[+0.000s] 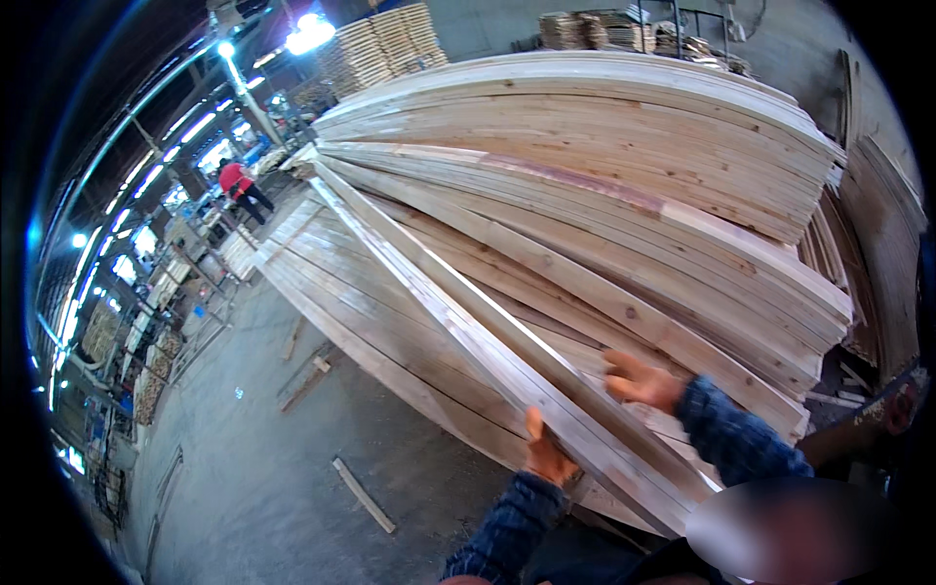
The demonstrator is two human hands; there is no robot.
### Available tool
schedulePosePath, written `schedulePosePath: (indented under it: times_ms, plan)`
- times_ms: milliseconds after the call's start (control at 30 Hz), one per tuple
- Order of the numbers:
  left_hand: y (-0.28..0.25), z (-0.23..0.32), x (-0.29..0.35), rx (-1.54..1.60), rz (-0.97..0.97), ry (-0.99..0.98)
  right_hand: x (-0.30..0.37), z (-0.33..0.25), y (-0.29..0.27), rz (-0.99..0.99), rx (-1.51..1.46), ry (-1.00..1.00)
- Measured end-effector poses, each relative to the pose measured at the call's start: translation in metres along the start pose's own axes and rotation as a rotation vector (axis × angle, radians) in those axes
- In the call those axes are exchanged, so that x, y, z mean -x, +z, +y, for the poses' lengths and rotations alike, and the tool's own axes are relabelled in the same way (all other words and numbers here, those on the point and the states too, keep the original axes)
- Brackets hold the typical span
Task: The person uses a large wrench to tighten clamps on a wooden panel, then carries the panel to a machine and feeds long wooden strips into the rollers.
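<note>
My left hand (548, 454) grips the near edge of a long pale wooden plank (468, 327), with its thumb up on the side and its other fingers hidden beneath. This plank lies together with another, both tilted on edge and running away to the far left. On the other side of them, my right hand (643, 380) hovers over the boards, fingers stretched apart and holding nothing. Beneath both hands spreads a flat layer of boards (361, 292). A single board on edge (585, 283) leans just beyond my right hand.
High stacks of long planks (682, 156) rise on the right. Loose wood strips (363, 495) lie on the concrete floor (263, 458). A person in a red top (234, 180) stands far left. Bundled wood (390, 47) is piled at the back; dark sheets (882, 234) lean at the right.
</note>
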State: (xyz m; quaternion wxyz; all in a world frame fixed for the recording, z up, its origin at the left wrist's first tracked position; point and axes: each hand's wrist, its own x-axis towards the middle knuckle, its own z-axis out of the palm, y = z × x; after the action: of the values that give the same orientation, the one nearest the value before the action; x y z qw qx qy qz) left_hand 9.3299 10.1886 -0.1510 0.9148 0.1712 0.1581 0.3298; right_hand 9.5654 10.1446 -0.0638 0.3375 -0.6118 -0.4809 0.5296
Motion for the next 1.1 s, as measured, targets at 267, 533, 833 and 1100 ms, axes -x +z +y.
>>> schedulePosePath:
  times_ms: [267,533,833,1100]
  plan:
    - [-0.015,-0.057,0.06,0.102,0.021,-0.249,-0.046,-0.107,0.116,-0.061,0.874,0.007]
    - [-0.017,-0.121,0.036,-0.378,-0.199,-0.679,0.02,-0.065,0.057,-0.069,0.592,0.16]
    - [0.09,0.039,0.006,-1.517,-0.781,0.239,0.234,0.062,0.044,0.094,0.844,0.287]
    - [0.036,0.166,-0.123,-2.833,-0.968,0.343,0.408,0.129,0.067,0.475,0.966,0.45]
